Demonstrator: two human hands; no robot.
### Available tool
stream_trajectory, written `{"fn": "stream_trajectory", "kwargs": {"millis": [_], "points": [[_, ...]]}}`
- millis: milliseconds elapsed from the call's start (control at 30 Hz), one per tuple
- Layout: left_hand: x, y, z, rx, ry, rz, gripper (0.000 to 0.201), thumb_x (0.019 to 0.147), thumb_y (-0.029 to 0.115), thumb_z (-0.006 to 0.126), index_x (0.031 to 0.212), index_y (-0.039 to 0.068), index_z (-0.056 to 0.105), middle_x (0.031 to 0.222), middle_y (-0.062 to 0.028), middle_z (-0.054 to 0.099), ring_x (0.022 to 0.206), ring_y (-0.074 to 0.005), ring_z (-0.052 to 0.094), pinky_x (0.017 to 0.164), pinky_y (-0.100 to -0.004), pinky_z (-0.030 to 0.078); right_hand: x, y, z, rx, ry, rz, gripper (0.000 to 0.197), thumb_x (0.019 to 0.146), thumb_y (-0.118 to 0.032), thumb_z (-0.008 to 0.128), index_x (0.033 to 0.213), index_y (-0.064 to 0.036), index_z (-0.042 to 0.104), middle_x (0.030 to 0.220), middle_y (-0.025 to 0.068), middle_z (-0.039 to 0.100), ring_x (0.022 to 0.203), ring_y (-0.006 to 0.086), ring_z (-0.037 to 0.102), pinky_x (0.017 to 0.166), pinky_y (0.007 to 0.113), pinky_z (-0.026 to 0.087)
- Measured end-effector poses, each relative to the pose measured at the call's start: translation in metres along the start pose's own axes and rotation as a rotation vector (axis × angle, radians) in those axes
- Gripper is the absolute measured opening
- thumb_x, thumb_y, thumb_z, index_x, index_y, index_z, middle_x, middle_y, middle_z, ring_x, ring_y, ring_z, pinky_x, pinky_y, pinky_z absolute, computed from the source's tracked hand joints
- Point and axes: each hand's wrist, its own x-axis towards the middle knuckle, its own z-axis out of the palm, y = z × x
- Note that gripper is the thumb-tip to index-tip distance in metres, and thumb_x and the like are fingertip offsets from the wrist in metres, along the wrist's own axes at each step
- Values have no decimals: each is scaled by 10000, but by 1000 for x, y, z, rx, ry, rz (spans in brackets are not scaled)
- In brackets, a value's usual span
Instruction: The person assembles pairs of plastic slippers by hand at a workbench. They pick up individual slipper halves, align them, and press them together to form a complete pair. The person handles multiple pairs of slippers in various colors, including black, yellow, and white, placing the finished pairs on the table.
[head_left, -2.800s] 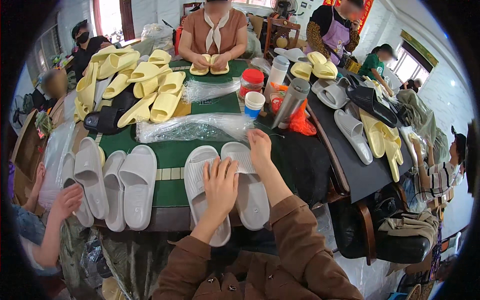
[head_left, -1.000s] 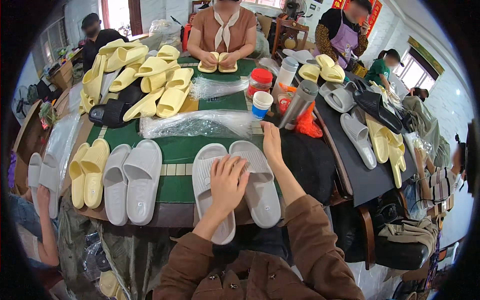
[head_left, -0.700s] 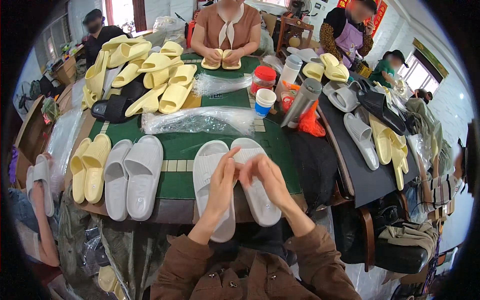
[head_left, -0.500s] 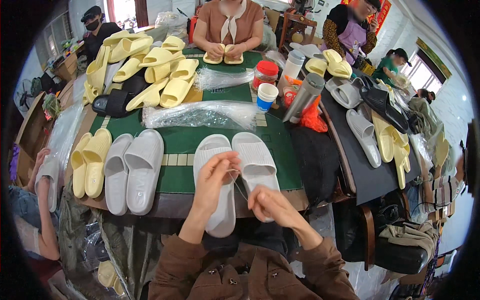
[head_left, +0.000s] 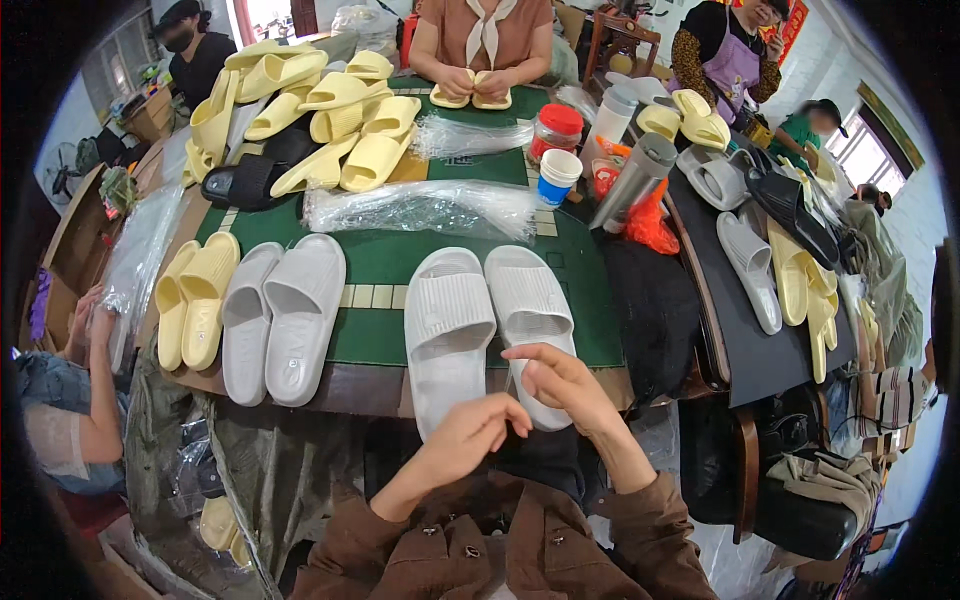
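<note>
A pair of light grey ribbed slide slippers, the left slipper [head_left: 450,310] and the right slipper [head_left: 535,305], lies side by side at the table's near edge, toes away from me. My left hand [head_left: 465,440] is at the left slipper's heel, its fingers bent together and pointing right. Over the right slipper's footbed is my right hand [head_left: 565,385], its index finger reaching left and its other fingers curled. Both hands look closed, but what they hold is too thin or hidden to make out.
Another grey pair [head_left: 300,320] and a yellow pair [head_left: 205,300] lie to the left. Bundled clear plastic ties [head_left: 420,210] lie beyond, near a slipper heap [head_left: 340,110], a paper cup [head_left: 558,178], a red-lidded jar [head_left: 556,130] and a steel flask [head_left: 636,180]. Another person handles yellow slippers [head_left: 472,92] opposite.
My left hand has come down from the left slipper's strap to its heel. My right hand has risen slightly. The thin clear strand between them no longer shows plainly. The view has shifted.
</note>
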Motion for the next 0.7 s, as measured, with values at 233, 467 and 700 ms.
{"fn": "stream_trajectory", "kwargs": {"millis": [233,467,700], "points": [[4,7,2,187,215,202,210,935,-34,424,1009,-19,620,863,-50,562,699,-102,515,639,-233,434,12,13,2,-11,-59,-17,227,994,-227,489,909,-36,578,650,-64,428,587,22,374,516,180,287],[-2,-8,-2,-24,187,114,203,947,4,435,1031,-13,620,899,-43,564,722,-101,526,652,-245,433,15,17,5,-108,-85,22,199,981,-200,496,957,-26,590,728,-33,513,647,38,432,581,185,358],[-21,-11,-12,-87,333,-35,193,967,86,469,1058,-24,599,808,-38,592,731,-92,538,701,-235,433,8,21,-2,47,128,-115,278,956,-121,502,1200,11,518,1037,55,578,893,91,522,830,240,430]]}}
